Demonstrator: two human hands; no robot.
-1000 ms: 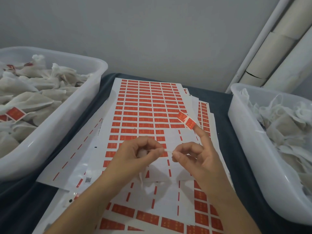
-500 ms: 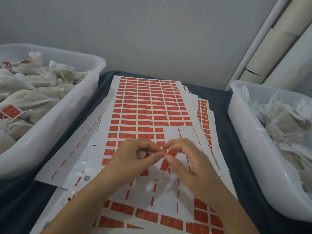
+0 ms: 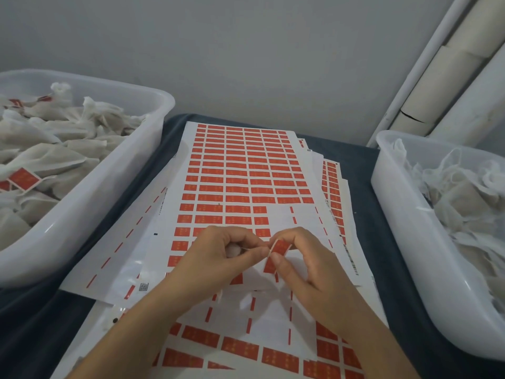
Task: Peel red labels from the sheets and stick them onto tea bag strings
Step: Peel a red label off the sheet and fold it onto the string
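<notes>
Over the middle of the label sheets [image 3: 240, 173], my left hand [image 3: 218, 258] grips a small white tea bag [image 3: 233, 248] in its curled fingers and pinches the thin string out to the right. My right hand [image 3: 306, 266] pinches a red label [image 3: 279, 247] between thumb and fingers, folded round the string's end, right beside my left fingertips. The top sheet carries rows of red labels, with bare white gaps near my hands.
A white tub [image 3: 90, 214] on the left holds tea bags, some with red labels. A second white tub [image 3: 404, 231] on the right holds unlabelled tea bags. Sheets lie stacked on a dark blue cloth [image 3: 363, 170]. White pipes [image 3: 426, 67] stand at the back right.
My right hand brought the peeled label down from its raised forefinger to the string held by my left hand, and now pinches it there. The left hand stayed nearly still.
</notes>
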